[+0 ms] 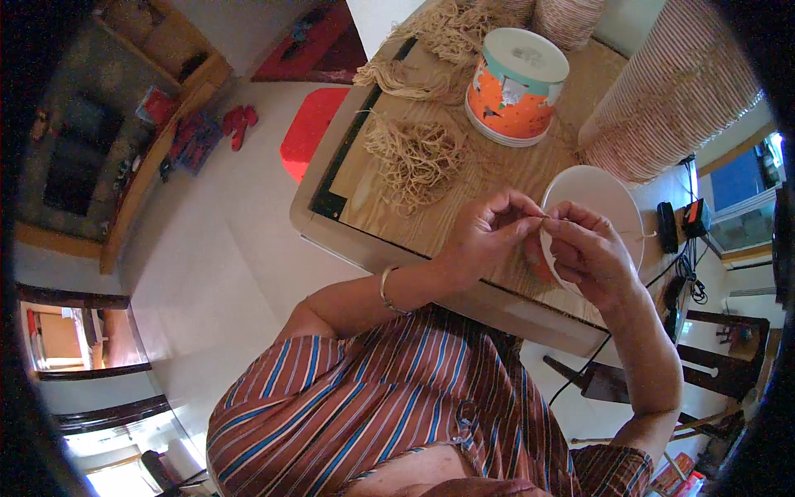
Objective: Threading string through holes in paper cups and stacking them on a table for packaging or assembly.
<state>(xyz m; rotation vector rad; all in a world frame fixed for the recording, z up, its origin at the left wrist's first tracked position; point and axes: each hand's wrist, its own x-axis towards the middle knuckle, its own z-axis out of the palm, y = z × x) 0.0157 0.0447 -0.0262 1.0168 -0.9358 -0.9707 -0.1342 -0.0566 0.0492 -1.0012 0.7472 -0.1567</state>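
My left hand [483, 234] and my right hand [590, 251] meet over the near edge of a wooden table [489, 178]. Both pinch a thin tan string [648, 235] at the rim of a white paper cup [611, 199], which my right hand holds tilted with its opening toward me. The string's end trails to the right past the cup. A loose heap of tan strings [416, 160] lies on the table just beyond my left hand. A metal bangle [384, 288] sits on my left wrist.
A stack of orange and teal paper cups [515, 87] stands upside down at the table's middle. Tall stacks of cups [675, 91] lie at the right, more string bundles [439, 33] at the back. A red stool [310, 131] stands left of the table, a dark chair [704, 364] right.
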